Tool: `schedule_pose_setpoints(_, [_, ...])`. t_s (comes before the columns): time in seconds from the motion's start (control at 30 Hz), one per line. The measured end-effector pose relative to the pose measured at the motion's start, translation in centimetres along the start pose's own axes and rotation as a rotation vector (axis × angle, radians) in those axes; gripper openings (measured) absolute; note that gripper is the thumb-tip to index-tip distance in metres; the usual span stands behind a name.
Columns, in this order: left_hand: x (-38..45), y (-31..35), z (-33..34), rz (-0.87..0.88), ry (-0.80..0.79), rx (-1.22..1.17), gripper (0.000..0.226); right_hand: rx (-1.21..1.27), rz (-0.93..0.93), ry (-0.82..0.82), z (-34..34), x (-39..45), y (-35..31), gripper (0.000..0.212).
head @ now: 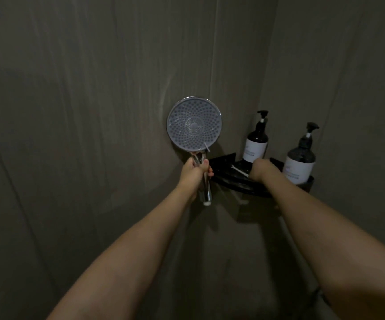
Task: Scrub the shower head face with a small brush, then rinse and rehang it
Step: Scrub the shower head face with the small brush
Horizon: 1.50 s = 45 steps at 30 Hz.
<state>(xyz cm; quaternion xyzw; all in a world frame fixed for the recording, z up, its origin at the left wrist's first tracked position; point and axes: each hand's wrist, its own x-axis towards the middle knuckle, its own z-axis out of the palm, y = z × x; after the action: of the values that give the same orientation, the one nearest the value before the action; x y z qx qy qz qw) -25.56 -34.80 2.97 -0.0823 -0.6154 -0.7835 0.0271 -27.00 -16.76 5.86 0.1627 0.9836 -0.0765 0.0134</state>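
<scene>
Head view: left hand (pixel 195 172) grips the shower head (pixel 194 127) by its slick chrome handle — rigid, light, face toward camera. Right hand (pixel 259 170) curls on the brush (pixel 240 171) at the shelf (pixel 237 181) — likely light.

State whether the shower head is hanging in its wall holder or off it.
Off it. The left hand grips the chrome handle and holds the shower head upright, face toward the camera. No holder is visible.
</scene>
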Motion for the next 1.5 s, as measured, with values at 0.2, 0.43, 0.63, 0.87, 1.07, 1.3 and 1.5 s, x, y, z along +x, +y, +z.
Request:
schedule_pose_setpoints(0.2, [-0.6, -0.5, 0.1, -0.046, -0.041, -0.024, 0.015, 0.084, -0.111, 0.253, -0.3, -1.5, 0.9, 0.034])
schedule_pose_setpoints(0.43, [-3.5, -1.4, 1.1, -0.101, -0.065, -0.021, 0.011, 0.364, -0.221, 0.501, 0.4, -5.7, 3.0, 0.023])
schedule_pose_setpoints(0.63, [-8.9, -2.3, 3.0, -0.100, -0.030, 0.076, 0.013, 0.662, -0.237, 0.512, 0.2, -10.3, 5.7, 0.012])
schedule_pose_setpoints(0.87, [-16.1, -4.7, 5.2, -0.112, 0.067, 0.375, 0.028, 0.872, -0.348, 0.449, 2.1, -16.8, 9.2, 0.011])
schedule_pose_setpoints(1.07, [-21.2, -7.2, 7.1, -0.233, 0.068, 0.641, 0.023, 0.309, -0.442, 0.332, 3.6, -22.9, 11.3, 0.041])
schedule_pose_setpoints(1.3, [-23.7, -8.0, 7.8, -0.251, 0.070, 0.645, 0.020, 0.109, -0.325, 0.228, 3.9, -25.5, 11.8, 0.033])
schedule_pose_setpoints(1.5, [-24.6, -7.1, 7.5, -0.223, 0.049, 0.678, 0.003, 0.556, -0.054, 0.406, 1.1, -23.4, 15.1, 0.041])
